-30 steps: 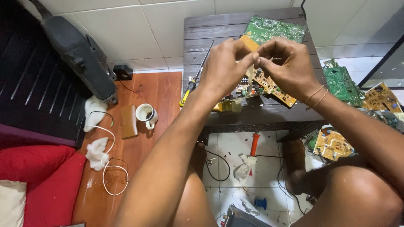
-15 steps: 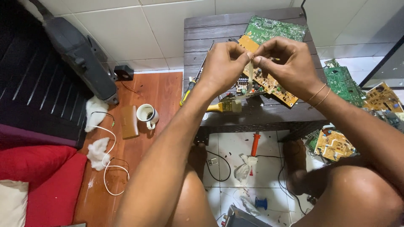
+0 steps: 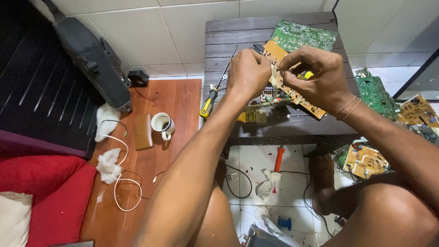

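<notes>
Both hands are up over the dark wooden table (image 3: 228, 36), left hand (image 3: 248, 73) and right hand (image 3: 315, 77) pinched together on a small pale scrap (image 3: 274, 75), right above the tan circuit board (image 3: 297, 96) lying on the table. Only container around is the white mug (image 3: 162, 123) on the reddish floor board (image 3: 173, 100), well off to the left, with something dark in the bottom, can't tell what. A yellow-handled screwdriver (image 3: 208, 103) hangs off the table edge by the left wrist.

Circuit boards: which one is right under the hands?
The tan board on the dark table, beneath both hands. The green board lies farther back; the others sit off the table.
</notes>
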